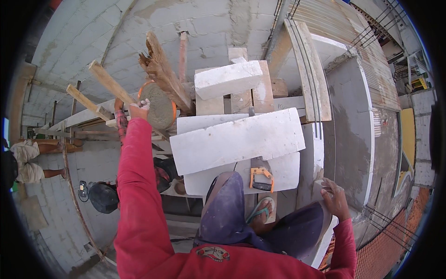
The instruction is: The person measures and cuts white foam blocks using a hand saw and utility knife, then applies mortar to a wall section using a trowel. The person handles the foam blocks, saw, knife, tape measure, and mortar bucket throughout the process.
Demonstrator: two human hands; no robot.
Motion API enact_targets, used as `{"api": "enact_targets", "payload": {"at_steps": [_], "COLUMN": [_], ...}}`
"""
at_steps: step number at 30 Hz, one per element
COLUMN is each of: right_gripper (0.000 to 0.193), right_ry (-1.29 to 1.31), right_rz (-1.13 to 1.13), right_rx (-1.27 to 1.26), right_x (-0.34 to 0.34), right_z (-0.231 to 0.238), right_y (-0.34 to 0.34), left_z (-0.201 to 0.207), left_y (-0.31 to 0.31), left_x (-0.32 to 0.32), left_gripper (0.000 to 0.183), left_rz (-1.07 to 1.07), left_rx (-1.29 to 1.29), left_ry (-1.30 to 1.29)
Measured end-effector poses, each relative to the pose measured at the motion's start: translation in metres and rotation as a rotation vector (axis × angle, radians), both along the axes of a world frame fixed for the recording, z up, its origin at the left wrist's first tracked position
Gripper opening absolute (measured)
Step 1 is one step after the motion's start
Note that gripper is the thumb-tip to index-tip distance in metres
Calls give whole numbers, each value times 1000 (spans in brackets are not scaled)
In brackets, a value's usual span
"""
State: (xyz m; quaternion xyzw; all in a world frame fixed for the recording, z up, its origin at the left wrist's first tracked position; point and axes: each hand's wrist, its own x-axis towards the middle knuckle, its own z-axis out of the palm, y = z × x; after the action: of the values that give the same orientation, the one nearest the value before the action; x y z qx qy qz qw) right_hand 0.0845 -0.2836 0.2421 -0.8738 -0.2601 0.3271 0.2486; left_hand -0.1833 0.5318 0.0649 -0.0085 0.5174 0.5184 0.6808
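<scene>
Mortar (158, 109) filled the orange bucket (173, 108) up on the scaffold planks, and your left hand (138, 109) was stretched to its near rim; how far your fingers were curled, you could not tell. Just right of it lay stacked white blocks (237, 139), an orange-handled saw (261, 179) below them. Your right hand (333, 197) rested loosely open on the grey wall top (346, 139).

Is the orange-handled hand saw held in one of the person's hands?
No. The hand saw lies on a white block, apart from the left hand and right hand.
</scene>
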Motion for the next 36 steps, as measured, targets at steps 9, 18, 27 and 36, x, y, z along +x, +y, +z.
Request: {"api": "enact_targets", "payload": {"at_steps": [9, 18, 27, 36], "right_gripper": [49, 48, 49, 42], "right_ry": [69, 94, -24, -213], "right_rz": [-65, 29, 77, -266], "right_rx": [-4, 82, 117, 334], "right_x": [-9, 6, -2, -64], "right_z": [-3, -24, -9, 34], "right_y": [-28, 4, 15, -39], "left_z": [18, 84, 159, 283], "left_y": [-55, -204, -293, -350], "left_x": [-125, -196, -253, -165], "left_gripper": [16, 33, 31, 29], "left_rz": [-47, 65, -124, -717], "left_rx": [42, 44, 109, 279], "left_ry": [-64, 125, 186, -27]}}
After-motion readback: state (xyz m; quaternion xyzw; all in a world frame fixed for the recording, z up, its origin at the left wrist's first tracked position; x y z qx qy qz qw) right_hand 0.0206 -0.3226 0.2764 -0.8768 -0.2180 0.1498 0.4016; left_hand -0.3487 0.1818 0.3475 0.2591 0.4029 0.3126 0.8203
